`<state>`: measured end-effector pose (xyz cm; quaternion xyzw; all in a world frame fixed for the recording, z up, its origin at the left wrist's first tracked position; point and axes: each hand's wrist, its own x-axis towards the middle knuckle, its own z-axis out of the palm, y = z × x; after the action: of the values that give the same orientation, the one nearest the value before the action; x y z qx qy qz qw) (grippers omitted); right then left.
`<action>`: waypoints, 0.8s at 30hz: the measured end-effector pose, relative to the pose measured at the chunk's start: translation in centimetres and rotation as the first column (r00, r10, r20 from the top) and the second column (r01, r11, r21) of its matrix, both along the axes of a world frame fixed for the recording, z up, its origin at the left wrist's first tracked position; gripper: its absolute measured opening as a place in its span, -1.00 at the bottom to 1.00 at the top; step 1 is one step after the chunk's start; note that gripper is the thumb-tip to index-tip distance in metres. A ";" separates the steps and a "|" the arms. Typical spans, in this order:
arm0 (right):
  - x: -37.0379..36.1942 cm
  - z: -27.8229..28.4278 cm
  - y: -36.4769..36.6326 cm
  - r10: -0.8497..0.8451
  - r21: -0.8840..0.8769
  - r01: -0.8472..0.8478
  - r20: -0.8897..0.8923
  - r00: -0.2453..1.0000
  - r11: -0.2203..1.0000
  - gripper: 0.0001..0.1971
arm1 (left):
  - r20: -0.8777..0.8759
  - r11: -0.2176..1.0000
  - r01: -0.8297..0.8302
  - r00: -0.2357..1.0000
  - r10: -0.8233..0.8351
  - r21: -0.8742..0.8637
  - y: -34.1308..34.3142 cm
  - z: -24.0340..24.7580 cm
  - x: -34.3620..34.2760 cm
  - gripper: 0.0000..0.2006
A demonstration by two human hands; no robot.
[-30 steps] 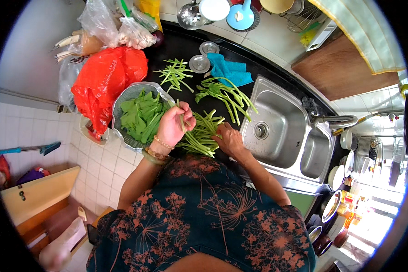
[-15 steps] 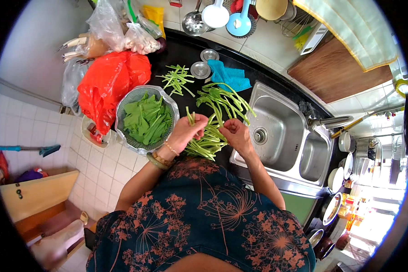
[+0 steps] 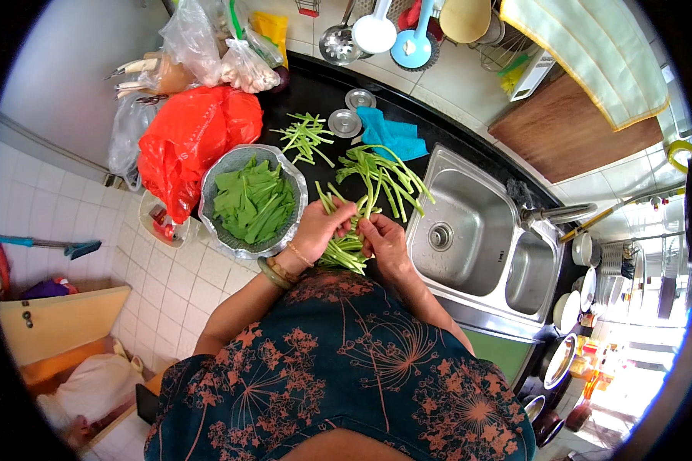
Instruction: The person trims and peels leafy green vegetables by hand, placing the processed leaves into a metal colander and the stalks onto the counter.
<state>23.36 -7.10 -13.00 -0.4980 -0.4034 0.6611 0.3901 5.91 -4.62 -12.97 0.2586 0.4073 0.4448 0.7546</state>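
My left hand (image 3: 324, 224), with bracelets on its wrist, is closed on a few green vegetable stems that stick out past its fingers. Close beside it, my right hand (image 3: 386, 244) pinches a stalk from the greens between thumb and fingers. Under and between both hands lies a heap of cut stems (image 3: 346, 256), partly covered by them. Longer leafy stalks (image 3: 388, 177) spread over the black counter beyond the right hand. To the left, a bowl (image 3: 298, 178) with a pale wavy rim holds torn green leaves (image 3: 252, 201). Short stem pieces (image 3: 305, 137) form a small pile behind the bowl.
A double steel sink (image 3: 469, 269) with a faucet (image 3: 565, 211) is at the right. Red plastic bag (image 3: 200, 138) stands left of the bowl. Two metal sink strainers (image 3: 344, 123) and a blue cloth (image 3: 392, 134) lie at the back. Ladles (image 3: 374, 34) hang on the wall.
My right hand has moved left, closer to my left hand, and now pinches at a stalk. My left hand keeps its stems. The view has shifted slightly.
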 end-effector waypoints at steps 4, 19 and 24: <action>1.0 1.3 -0.3 0.141 -0.122 -0.214 -0.434 0.890 0.969 -0.75 | 0.252 0.990 -0.093 0.961 0.117 -0.108 1.3 -0.9 -1.3 -0.84; 0.4 0.1 1.2 0.072 0.212 -0.152 0.343 0.937 0.966 -0.75 | -0.347 0.972 0.170 0.932 -0.105 0.161 0.9 0.6 0.1 -0.80; 0.6 0.0 1.1 0.082 -0.063 -0.097 -0.207 0.975 0.993 -0.76 | 0.014 0.999 0.034 0.999 -0.034 -0.004 0.7 -0.2 -0.1 -0.84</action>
<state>23.92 -5.98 -13.04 -0.4226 -0.3588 0.7400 0.3810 5.79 -3.90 -13.15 0.2610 0.3984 0.4328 0.7654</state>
